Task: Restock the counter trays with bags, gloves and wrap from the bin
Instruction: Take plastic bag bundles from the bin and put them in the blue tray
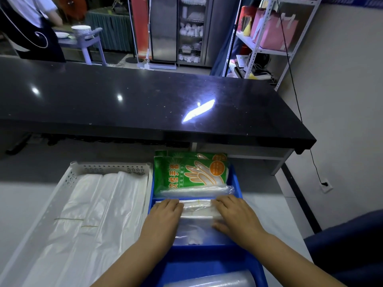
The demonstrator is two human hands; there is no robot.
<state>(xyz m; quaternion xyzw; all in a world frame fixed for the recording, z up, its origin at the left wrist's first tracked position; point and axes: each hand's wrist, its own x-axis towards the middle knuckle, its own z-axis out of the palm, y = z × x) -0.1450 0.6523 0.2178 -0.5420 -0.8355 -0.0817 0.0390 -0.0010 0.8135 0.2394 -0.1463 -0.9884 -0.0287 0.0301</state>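
Head view: the left hand (163, 216) and right hand (234, 214) lie flat on a stack of clear bags (196, 209) in the middle compartment of the blue tray (207, 258), fingers straight and close together, pressing rather than gripping. The stack's long axis runs 9 to 3 o'clock, one hand on each end, so neither is nearer. The green glove pack (190, 172) fills the compartment at 12 o'clock and the wrap roll (211, 281) lies at 6 o'clock. The white tray (62, 183) stands at 9 o'clock on the surface (20, 204).

Head cam — fwd/down, close over blue tray (207, 257), counter (145, 96) beyond.
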